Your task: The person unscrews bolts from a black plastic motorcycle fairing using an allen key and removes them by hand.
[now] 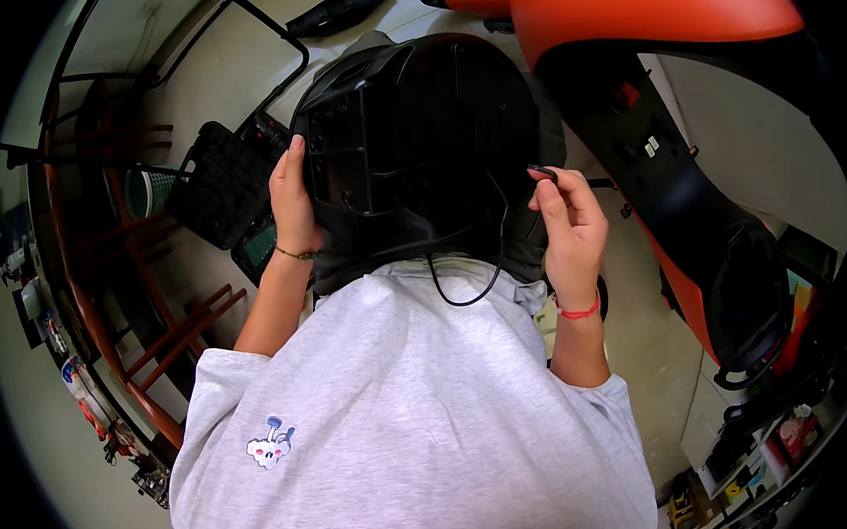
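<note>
A large glossy black plastic shell (420,123), hollow and ribbed inside, lies across my lap. My left hand (296,202) grips its left rim, thumb on top and the other fingers partly hidden behind the edge. Beyond the right rim, my right hand (572,214) is raised, with thumb and forefinger pinching a short, curved black piece (543,171). Whether this piece is a cable end or a clip is too small to tell. A thin black cable (484,294) runs over the shell and loops down against my grey shirt.
An orange and black scooter body (661,15) stands at the far right, its black footboard (664,157) beside me. To the left are an opened black tool case (221,185), a green-white basket (148,194) and a reddish wooden rack (149,271). A black part (340,8) lies on the floor ahead.
</note>
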`<state>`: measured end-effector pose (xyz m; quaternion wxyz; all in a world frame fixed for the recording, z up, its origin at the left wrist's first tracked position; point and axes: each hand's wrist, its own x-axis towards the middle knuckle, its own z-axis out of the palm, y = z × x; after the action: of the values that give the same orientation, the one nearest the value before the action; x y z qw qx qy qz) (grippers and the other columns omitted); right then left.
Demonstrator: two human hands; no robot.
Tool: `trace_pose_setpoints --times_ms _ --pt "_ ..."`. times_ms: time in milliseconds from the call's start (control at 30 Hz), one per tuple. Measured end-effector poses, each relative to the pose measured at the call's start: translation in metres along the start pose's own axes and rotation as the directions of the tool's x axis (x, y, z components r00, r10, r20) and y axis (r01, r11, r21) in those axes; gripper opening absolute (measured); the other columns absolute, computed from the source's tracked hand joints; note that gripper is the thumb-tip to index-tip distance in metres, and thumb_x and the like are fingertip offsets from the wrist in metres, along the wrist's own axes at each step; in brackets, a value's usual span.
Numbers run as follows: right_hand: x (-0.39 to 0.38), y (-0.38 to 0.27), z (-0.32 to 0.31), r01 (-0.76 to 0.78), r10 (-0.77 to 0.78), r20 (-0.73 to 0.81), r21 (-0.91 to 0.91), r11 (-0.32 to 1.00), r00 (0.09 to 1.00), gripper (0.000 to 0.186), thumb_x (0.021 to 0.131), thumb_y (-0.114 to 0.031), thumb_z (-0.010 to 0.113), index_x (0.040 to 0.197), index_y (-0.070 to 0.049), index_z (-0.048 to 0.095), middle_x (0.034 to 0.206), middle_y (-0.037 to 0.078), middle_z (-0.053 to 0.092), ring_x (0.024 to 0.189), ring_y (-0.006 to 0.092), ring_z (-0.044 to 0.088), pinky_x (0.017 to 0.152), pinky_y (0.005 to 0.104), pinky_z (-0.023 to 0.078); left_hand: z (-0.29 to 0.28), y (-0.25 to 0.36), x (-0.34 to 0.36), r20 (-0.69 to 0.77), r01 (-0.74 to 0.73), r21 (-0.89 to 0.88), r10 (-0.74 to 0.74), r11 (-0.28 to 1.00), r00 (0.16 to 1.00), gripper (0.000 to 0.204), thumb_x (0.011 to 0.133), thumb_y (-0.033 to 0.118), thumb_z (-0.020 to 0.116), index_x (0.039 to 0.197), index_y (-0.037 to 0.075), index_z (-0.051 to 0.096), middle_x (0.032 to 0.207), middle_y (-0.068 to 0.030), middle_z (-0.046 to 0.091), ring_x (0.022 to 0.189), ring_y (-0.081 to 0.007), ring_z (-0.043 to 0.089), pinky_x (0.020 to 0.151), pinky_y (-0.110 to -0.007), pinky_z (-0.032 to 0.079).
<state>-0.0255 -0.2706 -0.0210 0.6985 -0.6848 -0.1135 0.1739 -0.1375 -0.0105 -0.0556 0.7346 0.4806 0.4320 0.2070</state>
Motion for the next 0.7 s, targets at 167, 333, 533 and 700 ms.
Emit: trace_pose_setpoints --times_ms 167,333,533,700 --pt "0.013 0.02 0.019 -0.031 0.049 0.065 -0.253 0.967 0.997 0.011 0.09 -0.005 0.059 0.099 -0.001 0.064 0.088 0.0 0.052 0.069 0.0065 0.047 0.062 0.0208 0.039 0.004 0.004 0.005 0.003 0.053 -0.094 -0.053 0.994 0.999 0.025 0.097 0.03 0.052 0.092 0.009 0.065 0.082 0.0042 0.062 0.07 -0.0055 0.056 0.064 -0.02 0.044" --pt "0.028 0.019 0.041 -0.173 0.186 0.049 -0.194 0.966 0.981 0.009 0.084 -0.007 0.068 0.091 -0.002 0.065 0.067 -0.005 0.048 0.06 0.0024 0.04 0.053 0.019 0.034 -0.015 -0.014 0.021 0.087 0.136 -0.163 -0.124 0.977 0.989 0.027 0.097 0.031 0.052 0.099 0.008 0.066 0.092 0.0029 0.065 0.081 -0.0075 0.059 0.074 -0.021 0.046" --pt "0.037 0.024 0.053 -0.22 0.261 0.119 -0.277 0.935 0.958 0.012 0.083 -0.01 0.07 0.086 -0.002 0.062 0.061 -0.006 0.044 0.057 0.0022 0.038 0.052 0.0194 0.032 -0.022 -0.029 0.036 0.11 0.132 -0.191 -0.113 0.973 0.988 0.033 0.097 0.033 0.051 0.105 0.004 0.065 0.099 -0.0014 0.066 0.086 -0.01 0.061 0.077 -0.023 0.047" --pt "0.035 0.037 0.049 -0.23 0.251 0.062 -0.243 0.942 0.966 0.013 0.084 -0.009 0.068 0.091 -0.002 0.06 0.063 -0.005 0.046 0.058 0.0027 0.039 0.053 0.0194 0.034 -0.034 -0.036 0.049 0.166 0.141 -0.156 -0.115 0.978 0.979 0.037 0.096 0.034 0.051 0.106 0.002 0.064 0.101 -0.0042 0.067 0.086 -0.0109 0.062 0.078 -0.023 0.048"
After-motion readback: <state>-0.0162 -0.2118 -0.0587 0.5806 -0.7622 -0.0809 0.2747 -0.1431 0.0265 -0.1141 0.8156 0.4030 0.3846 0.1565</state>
